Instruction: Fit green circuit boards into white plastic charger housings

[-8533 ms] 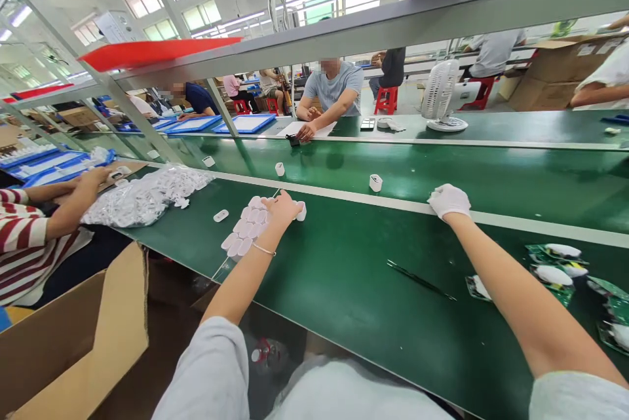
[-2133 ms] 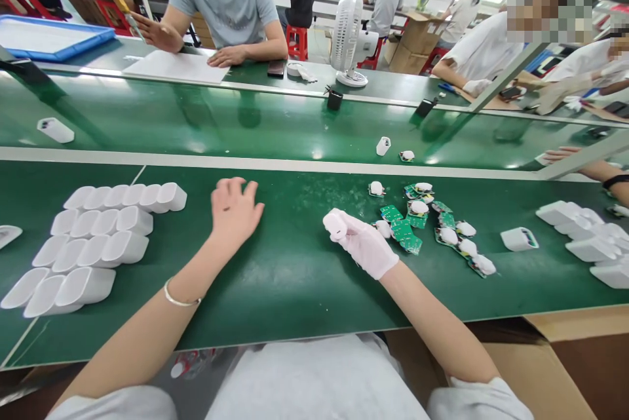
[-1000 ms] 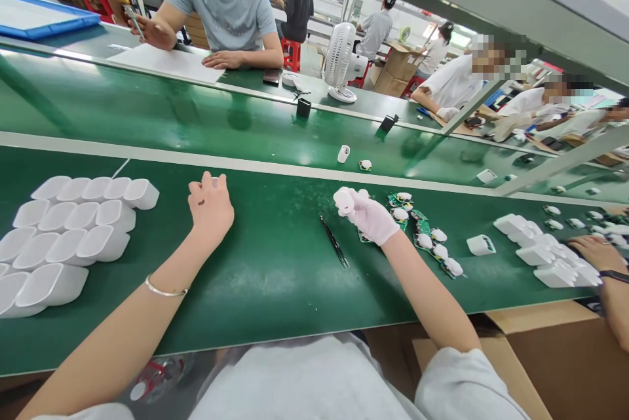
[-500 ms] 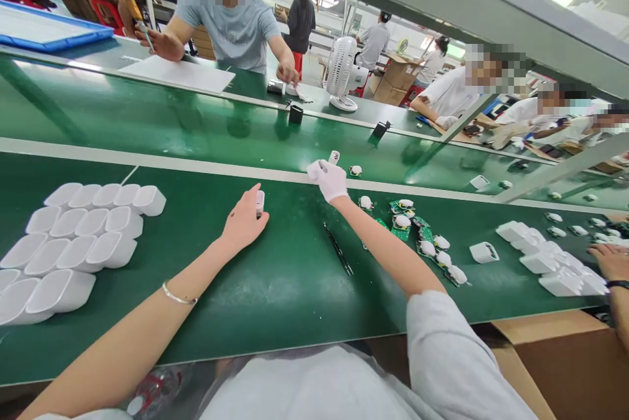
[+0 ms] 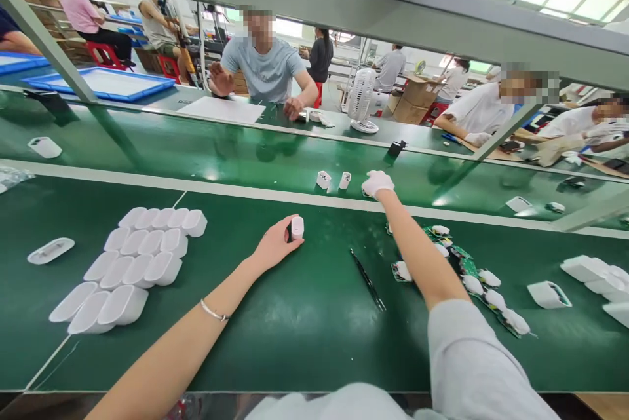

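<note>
My left hand point(image 5: 276, 244), bare with a bracelet at the wrist, grips a small white housing point(image 5: 297, 227) upright between thumb and fingers above the green table. My gloved right hand point(image 5: 378, 183) reaches over the far green strip, its fingers closed down over a small circuit board point(image 5: 366, 193) that is mostly hidden. To its left on that strip stand two white housings, one point(image 5: 323, 179) beside the other point(image 5: 344, 180). Black tweezers point(image 5: 367, 280) lie between my arms. Green boards with white padded parts point(image 5: 472, 284) spread beside and under my right forearm.
Rows of white housings point(image 5: 140, 241) stand at the left, near a flat white oval piece point(image 5: 50, 250). More housings point(image 5: 597, 279) lie at the right. A metal beam crosses above; people sit across the bench near a fan point(image 5: 361, 99).
My right hand has let go of a white housing, now standing on the far strip, and moved right to a board. My left hand has lifted the small housing. The view has shifted left.
</note>
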Motion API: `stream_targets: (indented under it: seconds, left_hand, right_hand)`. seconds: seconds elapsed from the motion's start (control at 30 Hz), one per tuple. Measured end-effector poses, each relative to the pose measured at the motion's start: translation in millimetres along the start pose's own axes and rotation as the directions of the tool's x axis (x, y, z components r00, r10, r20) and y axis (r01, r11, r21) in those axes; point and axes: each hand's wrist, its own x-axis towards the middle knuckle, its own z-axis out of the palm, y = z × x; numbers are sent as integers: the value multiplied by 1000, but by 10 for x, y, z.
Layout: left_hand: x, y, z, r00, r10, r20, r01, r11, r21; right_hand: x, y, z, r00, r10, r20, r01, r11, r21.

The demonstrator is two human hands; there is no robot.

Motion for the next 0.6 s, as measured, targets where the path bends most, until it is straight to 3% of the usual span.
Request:
stream_targets:
  seconds: [0.1, 0.2, 0.3, 0.37, 0.4, 0.47, 0.5, 0.6]
  left_hand:
    - [-4, 8, -1, 1000, -7, 11, 8, 1000, -10]
    - [-15, 41, -20, 999, 33, 18, -33, 999, 4]
    - [-43, 92, -44, 995, 99, 20, -100, 994, 44]
    - [-72, 124, -43, 990, 143, 15, -144, 987, 73]
    - [-90, 138, -34, 985, 171, 11, -172, 981, 85]
    - [-129, 159, 0, 970, 244, 5, -244, 965, 94]
    - [-148, 166, 21, 958, 286, 6, -285, 954, 88]
    - [-198, 179, 84, 917, 398, 35, -399, 916, 31]
  right_hand:
    - [33, 235, -59, 990, -66, 122, 68, 998, -11]
    - [-60, 291, -33, 985, -120, 125, 121, 993, -3]
    - [-370, 210, -6, 982, -174, 72, 171, 984, 49]
    - [-732, 144, 28, 970, -237, 60, 227, 965, 134]
    - [-947, 122, 54, 952, -298, 72, 278, 939, 203]
    - [-1390, 104, 121, 872, -490, 9, 430, 772, 468]
    - [-1590, 107, 158, 837, -547, -37, 483, 704, 520]
    - [-2002, 148, 255, 753, -623, -209, 632, 600, 490]
